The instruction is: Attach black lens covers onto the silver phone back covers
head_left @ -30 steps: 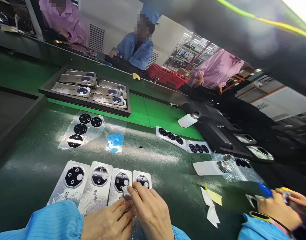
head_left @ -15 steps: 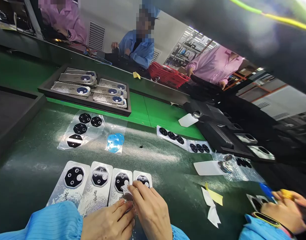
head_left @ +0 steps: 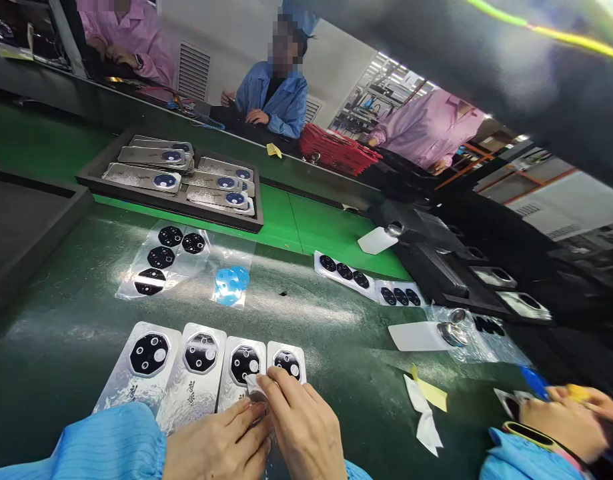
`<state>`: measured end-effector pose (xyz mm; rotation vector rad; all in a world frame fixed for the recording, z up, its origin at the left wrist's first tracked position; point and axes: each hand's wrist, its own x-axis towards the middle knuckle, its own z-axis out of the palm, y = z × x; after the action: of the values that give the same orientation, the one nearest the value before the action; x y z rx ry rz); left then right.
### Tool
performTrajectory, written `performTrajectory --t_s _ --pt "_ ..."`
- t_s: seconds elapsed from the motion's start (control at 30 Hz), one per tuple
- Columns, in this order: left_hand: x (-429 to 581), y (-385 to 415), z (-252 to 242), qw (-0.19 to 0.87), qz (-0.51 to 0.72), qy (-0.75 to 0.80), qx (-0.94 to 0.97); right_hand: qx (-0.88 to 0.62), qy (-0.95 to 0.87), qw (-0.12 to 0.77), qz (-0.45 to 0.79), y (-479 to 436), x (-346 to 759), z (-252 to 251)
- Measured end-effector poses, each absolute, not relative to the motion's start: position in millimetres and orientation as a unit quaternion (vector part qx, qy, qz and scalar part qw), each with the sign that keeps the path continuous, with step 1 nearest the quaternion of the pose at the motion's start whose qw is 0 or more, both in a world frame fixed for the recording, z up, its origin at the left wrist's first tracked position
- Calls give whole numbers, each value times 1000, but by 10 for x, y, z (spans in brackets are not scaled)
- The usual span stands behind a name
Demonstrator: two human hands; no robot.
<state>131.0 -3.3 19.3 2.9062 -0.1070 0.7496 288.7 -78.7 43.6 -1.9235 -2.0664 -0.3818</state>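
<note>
Several silver phone back covers (head_left: pixel 151 370) with black octagonal camera modules lie side by side at the near table edge. My right hand (head_left: pixel 301 427) pinches a small white film tab (head_left: pixel 252 385) at the third cover's (head_left: pixel 240 377) camera module. My left hand (head_left: pixel 213 447), fingers pressed together, rests flat on that cover's lower part, touching the right hand. Both wrists wear blue sleeves. The fourth cover (head_left: pixel 287 362) is partly hidden by my right hand.
A dark tray (head_left: pixel 171 200) of covers sits on the green belt. Clear sheets hold black lens pieces (head_left: pixel 161 257), blue stickers (head_left: pixel 230 283) and more black pieces (head_left: pixel 366 280). Peeled tabs (head_left: pixel 426 407) lie at right. A co-worker's hands (head_left: pixel 561 420) work at bottom right; people sit opposite.
My hands stay on the third cover; the right fingers shifted slightly down with the tab. The co-worker's hands at bottom right moved a little.
</note>
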Motion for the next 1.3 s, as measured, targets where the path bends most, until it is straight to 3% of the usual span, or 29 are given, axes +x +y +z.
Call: performTrajectory --t_s 1.3 --pt "1297 -8 212 66 218 -46 973 -679 -702 171 -131 -815 2871 380"
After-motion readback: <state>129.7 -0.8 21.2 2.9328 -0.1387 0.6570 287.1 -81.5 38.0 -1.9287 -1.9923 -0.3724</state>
